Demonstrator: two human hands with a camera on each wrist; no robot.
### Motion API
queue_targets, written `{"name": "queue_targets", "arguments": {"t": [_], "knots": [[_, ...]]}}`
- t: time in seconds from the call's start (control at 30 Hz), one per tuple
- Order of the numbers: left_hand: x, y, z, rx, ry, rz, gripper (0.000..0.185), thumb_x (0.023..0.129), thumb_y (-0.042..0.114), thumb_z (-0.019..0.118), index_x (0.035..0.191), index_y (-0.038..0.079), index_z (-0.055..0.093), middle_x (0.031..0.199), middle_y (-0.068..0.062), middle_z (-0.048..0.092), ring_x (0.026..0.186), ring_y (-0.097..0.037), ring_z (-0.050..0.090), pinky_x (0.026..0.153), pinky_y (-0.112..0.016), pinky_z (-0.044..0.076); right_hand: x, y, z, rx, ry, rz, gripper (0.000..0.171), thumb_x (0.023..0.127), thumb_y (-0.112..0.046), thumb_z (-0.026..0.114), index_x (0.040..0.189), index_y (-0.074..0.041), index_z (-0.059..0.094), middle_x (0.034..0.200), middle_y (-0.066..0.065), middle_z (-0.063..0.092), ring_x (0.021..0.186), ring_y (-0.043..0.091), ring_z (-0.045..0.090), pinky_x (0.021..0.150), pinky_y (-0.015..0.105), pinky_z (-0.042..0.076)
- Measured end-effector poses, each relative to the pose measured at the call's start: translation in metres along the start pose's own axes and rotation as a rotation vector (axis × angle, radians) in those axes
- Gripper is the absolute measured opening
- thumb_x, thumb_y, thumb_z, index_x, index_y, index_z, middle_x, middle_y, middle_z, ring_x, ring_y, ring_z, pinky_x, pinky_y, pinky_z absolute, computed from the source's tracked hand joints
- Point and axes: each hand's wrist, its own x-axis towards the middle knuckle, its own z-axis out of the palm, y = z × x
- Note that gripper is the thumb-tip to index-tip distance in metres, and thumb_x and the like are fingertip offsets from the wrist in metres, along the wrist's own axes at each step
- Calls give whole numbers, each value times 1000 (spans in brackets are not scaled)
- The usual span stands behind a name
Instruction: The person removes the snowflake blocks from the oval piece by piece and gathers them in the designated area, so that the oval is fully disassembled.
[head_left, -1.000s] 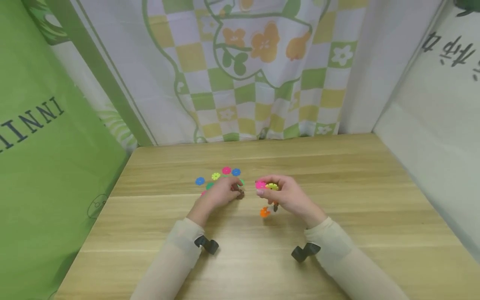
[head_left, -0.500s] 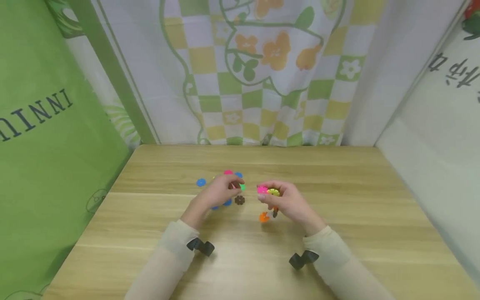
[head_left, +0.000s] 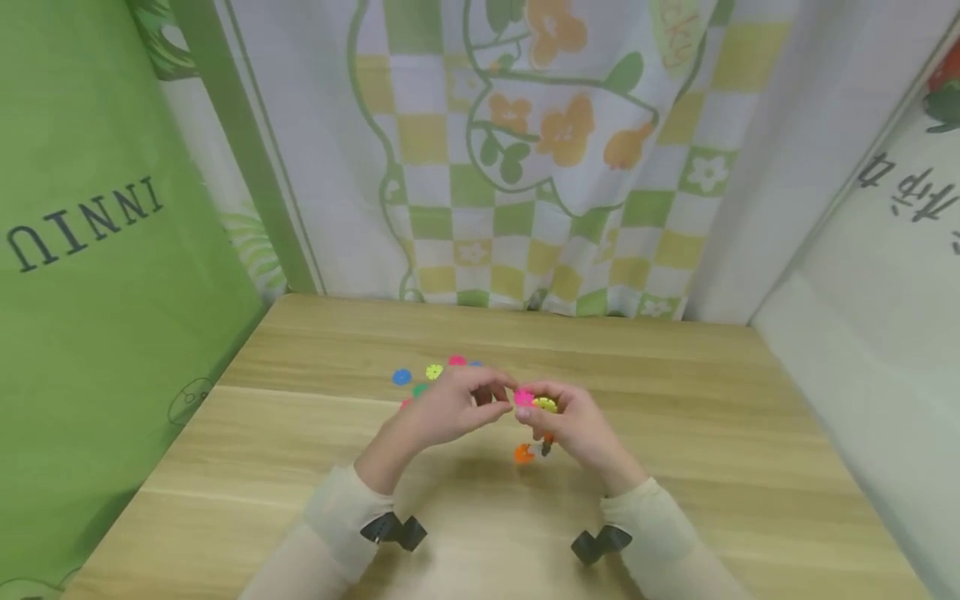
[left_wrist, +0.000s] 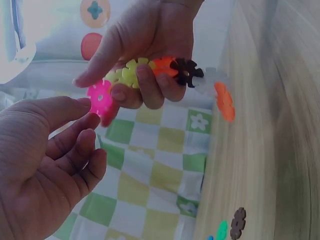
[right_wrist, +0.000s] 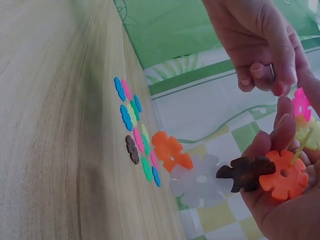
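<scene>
My right hand [head_left: 573,421] grips a chain of interlocking flower-shaped plastic discs. A pink disc [left_wrist: 101,98] shows at its upper end by the thumb, followed by yellow discs [left_wrist: 134,72], an orange disc [right_wrist: 283,175], a black disc [right_wrist: 245,174] and a translucent disc [right_wrist: 201,180]. Another orange disc [head_left: 524,453] hangs at the far end over the table. My left hand [head_left: 461,408] reaches up beside the pink disc, thumb and index tips spread right at its edge. No disc shows between the left fingers, which are loosely bent.
Several loose discs lie on the wooden table [head_left: 660,383] behind and under the left hand, among them a blue disc [head_left: 402,377], a yellow-green disc [head_left: 434,372] and a dark brown disc [right_wrist: 132,149]. A checkered curtain [head_left: 517,208] hangs behind the table.
My left hand has moved right, away from the loose discs, to the pink end of the chain. The right hand keeps hold of the chain. The head view has tilted slightly upward.
</scene>
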Motion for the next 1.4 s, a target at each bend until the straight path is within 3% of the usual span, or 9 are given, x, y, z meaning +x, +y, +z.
{"name": "queue_targets", "arguments": {"t": [0.17, 0.4, 0.63, 0.83, 0.9, 1.13, 1.4], "knots": [[-4, 4, 5, 37, 14, 58, 13, 92, 11, 70, 105, 10, 72, 87, 8, 66, 72, -5, 54, 64, -23, 50, -3, 3, 5, 20, -18, -24, 31, 91, -22, 72, 120, -10, 68, 112, 11, 64, 65, 19, 56, 54, 28, 50], [-6, 4, 11, 74, -16, 17, 12, 92, 9, 69, 103, 9, 72, 94, 5, 68, 77, -6, 55, 67, -22, 50, -4, 5, 10, 17, -2, -14, 29, 92, -22, 71, 119, -11, 69, 106, 10, 65, 66, 17, 56, 54, 26, 49], [-6, 2, 11, 121, 56, 29, 9, 93, 9, 68, 102, 10, 71, 94, 5, 68, 78, -6, 55, 66, -24, 51, -4, 3, 12, 38, -5, -16, 29, 96, -23, 66, 121, -8, 67, 95, 10, 67, 68, 17, 58, 59, 27, 48], [-7, -1, 8, 65, 109, 19, 7, 94, 13, 68, 100, 11, 67, 90, 7, 66, 72, -6, 56, 59, -23, 49, -6, 4, 11, 62, 9, -34, 26, 100, -24, 59, 109, 0, 65, 93, 22, 63, 70, 19, 57, 64, 30, 49], [-7, -1, 7, 35, 98, -3, 8, 94, 17, 68, 100, 13, 66, 87, 8, 64, 71, -6, 56, 58, -25, 50, -6, 4, 11, 61, 17, -49, 28, 100, -24, 59, 106, 2, 64, 92, 25, 62, 69, 18, 57, 63, 29, 48], [-9, 1, 7, -37, 11, -133, 16, 93, 35, 68, 100, 22, 63, 89, 12, 64, 78, -7, 62, 62, -28, 54, -5, 1, 11, 66, 50, -34, 27, 97, -25, 64, 97, 3, 65, 86, 13, 62, 69, 18, 56, 61, 30, 47], [-6, 0, 6, -34, 27, -108, 15, 93, 33, 69, 100, 20, 67, 89, 12, 65, 79, -8, 59, 63, -28, 53, -3, 0, 11, 31, 57, -21, 27, 97, -27, 64, 97, 0, 68, 85, 17, 62, 69, 19, 56, 63, 32, 47]]}}
